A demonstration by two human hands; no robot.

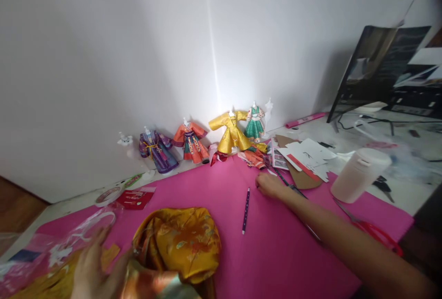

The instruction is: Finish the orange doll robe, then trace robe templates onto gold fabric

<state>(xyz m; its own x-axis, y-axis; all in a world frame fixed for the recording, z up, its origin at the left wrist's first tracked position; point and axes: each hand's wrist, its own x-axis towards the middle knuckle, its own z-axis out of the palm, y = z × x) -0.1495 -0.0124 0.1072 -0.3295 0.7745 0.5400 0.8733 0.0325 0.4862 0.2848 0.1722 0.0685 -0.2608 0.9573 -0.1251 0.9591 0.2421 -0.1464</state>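
Note:
My left hand [98,264] is low at the left, its fingers spread, beside a bundle of golden brocade fabric [186,243]; nothing shows gripped in it. Orange and pale green satin [155,283] lies in front of the bundle. My right hand [267,184] rests on the pink mat [221,184] with its fingers curled; what they hold, if anything, is hidden. A dark dotted pen [246,211] lies on the mat to the left of that hand. Small crumpled garments [253,157] are just beyond it.
Miniature dresses on stands, purple [159,151], orange [190,141], yellow [230,132] and green [254,126], line the wall. Right: cut paper [307,154], a white bottle [359,177], red scissors [380,237] and a black screen [376,68]. Left: a red packet [136,199] and clear plastic [41,262].

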